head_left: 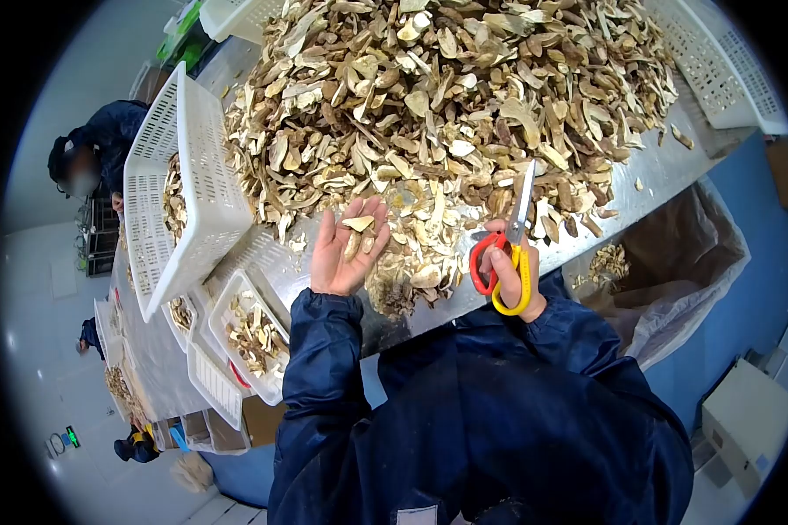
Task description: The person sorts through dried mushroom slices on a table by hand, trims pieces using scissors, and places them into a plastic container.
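Observation:
My left hand (335,265) is palm up over the near part of the pile, fingers extended. A few dried mushroom slices (358,225) rest on its fingers and palm. In my right hand (506,273) is a pair of scissors (517,229) with one red and one yellow handle. Its blades point away from me and look closed together. A big heap of dried mushroom slices (429,96) covers the metal table (665,166) beyond both hands. Smaller pieces and crumbs (416,262) lie between my hands, close to the table edge.
A white perforated basket (210,188) stands tilted at the left, another (718,70) at the far right. A white tray (276,385) holds mushroom pieces. Right of me, a plastic-lined bin (674,306) contains some pieces. Another person (105,140) is across the left side.

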{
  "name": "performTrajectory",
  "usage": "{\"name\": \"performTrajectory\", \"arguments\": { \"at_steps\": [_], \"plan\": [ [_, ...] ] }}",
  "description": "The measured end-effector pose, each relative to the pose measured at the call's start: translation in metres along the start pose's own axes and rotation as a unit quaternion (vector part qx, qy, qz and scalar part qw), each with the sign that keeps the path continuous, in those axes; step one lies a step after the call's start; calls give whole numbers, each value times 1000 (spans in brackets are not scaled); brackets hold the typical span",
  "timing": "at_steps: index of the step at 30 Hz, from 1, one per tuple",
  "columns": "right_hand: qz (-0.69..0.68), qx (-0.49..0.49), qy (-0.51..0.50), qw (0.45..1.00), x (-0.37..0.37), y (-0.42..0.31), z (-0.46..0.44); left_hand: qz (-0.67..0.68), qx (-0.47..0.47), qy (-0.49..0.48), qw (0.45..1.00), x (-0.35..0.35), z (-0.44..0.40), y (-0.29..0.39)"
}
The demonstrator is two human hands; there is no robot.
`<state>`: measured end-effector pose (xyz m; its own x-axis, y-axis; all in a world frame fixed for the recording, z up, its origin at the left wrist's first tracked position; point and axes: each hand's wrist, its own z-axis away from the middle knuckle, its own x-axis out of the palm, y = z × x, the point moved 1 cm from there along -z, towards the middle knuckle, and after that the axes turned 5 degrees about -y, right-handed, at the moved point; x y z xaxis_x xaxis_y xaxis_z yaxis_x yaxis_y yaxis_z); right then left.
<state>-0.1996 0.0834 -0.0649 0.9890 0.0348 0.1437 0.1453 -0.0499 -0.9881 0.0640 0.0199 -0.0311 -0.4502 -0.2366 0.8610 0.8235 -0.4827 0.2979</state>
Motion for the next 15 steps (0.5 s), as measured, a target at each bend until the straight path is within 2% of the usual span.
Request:
{"name": "performTrajectory", "arguments": {
  "at_steps": [1,4,5,7,8,9,10,11,12,15],
  "plan": [
    [1,0,0,1000,0,0,0,-19,15,20,1000,2,-1,-1],
    [-3,1,3,1000,0,2,0,56,-55,-134,988,-10,-16,3],
    [0,-1,3,1000,0,2,0,-63,-37,-104,992,-14,-22,6],
    [6,-6,3,1000,0,2,0,-298,1,-40,954,9,-33,7],
    [3,-4,3,1000,0,2,1,-449,32,24,893,25,-40,1],
    [0,-3,3,1000,0,2,1,-612,63,62,786,34,-44,-2],
    [-3,-2,4,1000,0,2,1,-754,193,26,627,36,-53,-6],
    [-8,-3,4,1000,0,2,1,-849,310,-11,429,37,-59,-11],
    [-13,-4,4,1000,0,2,1,-898,217,39,381,53,-57,-15],
    [-5,0,-8,1000,-2,0,1,-955,180,63,229,47,-69,-13]
  ]
}}
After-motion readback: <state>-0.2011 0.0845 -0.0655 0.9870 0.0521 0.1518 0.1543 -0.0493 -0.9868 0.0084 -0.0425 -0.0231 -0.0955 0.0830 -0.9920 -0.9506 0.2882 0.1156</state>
